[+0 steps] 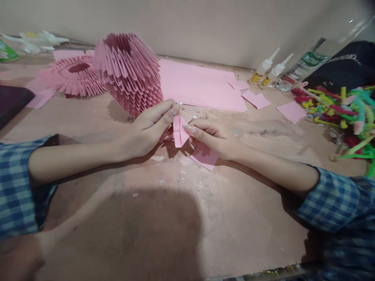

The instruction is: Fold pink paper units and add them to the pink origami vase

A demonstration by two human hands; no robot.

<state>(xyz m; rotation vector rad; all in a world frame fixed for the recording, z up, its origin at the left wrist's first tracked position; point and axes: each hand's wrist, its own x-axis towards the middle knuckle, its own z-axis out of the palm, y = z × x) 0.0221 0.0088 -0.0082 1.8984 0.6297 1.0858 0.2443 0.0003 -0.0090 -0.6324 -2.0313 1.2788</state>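
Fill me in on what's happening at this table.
A person is holding a small creased pink paper between the left hand and the right hand, with the right thumb against its edge. A flat pink square lies by the right hand. Behind the left hand stands a tall form of folded pink pieces, with a low pleated ring to its left. Larger pink sheets lie farther back.

Paper piece (pixel 179 132) between left hand (pixel 149 130) and right hand (pixel 215 138); on table (pixel 240 218) behind them, left to right: paper ring (pixel 88 84), paper vessel (pixel 131 78), paper sheets (pixel 199 84), glue bottles (pixel 258 74); pipe cleaners (pixel 336 111) at far right
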